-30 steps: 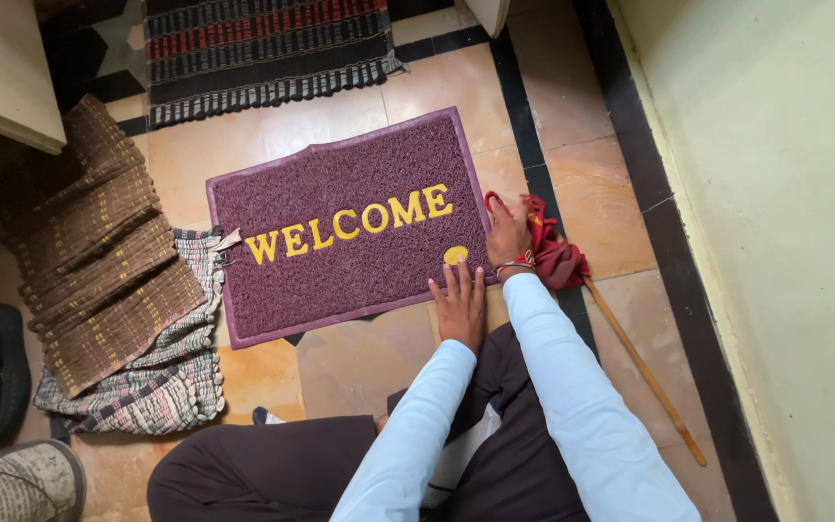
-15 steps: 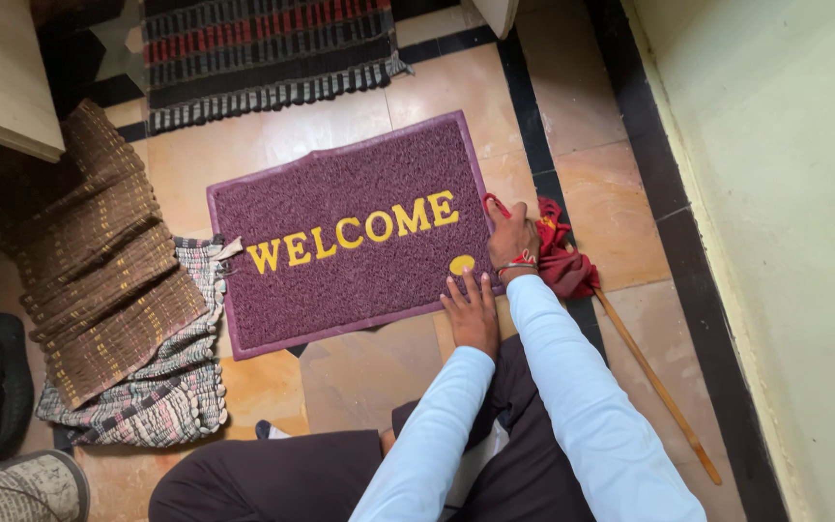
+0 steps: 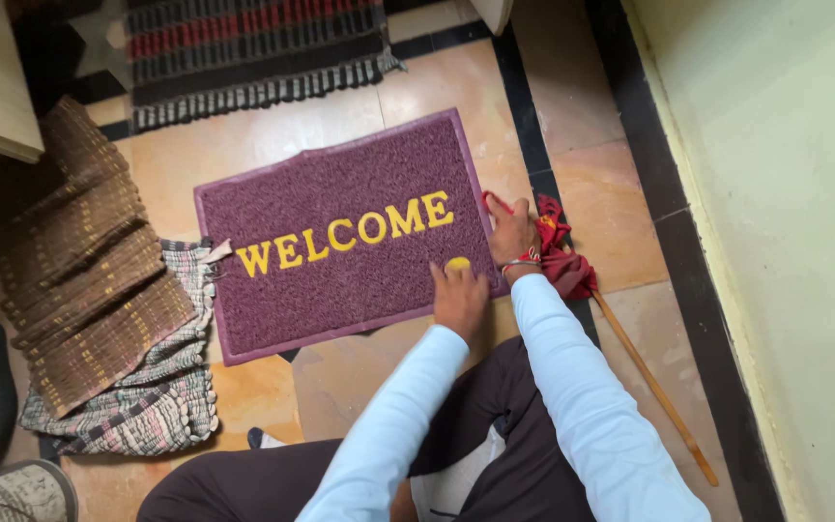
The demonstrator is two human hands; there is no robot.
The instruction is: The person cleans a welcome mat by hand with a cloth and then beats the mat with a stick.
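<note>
Little has shifted over the last second: both hands remain at the near right corner of the mat, the view having only drifted slightly. Item one, purple doormat [image 3: 340,242] with yellow lettering, lying flat on the tan floor tiles [image 3: 591,184], set at a slight angle. Item two, left hand [image 3: 459,298], palm down, fingers spread flat on the mat's near edge beside a small yellow spot [image 3: 457,263]; it grips nothing, only presses. Item three, right hand [image 3: 512,232], resting at the mat's right edge against a red cloth [image 3: 561,256]; whether its fingers pinch the mat border or the cloth cannot be told. Item four, wooden stick [image 3: 654,387], running from the red cloth toward the pale wall [image 3: 785,242]. Item five, brown woven mat [image 3: 79,271], left of the doormat, lying over a checked rag rug [image 3: 161,406]. Item six, striped rug [image 3: 253,48], beyond the doormat, apart from it. Both sleeves pale blue; dark trousers below.
</note>
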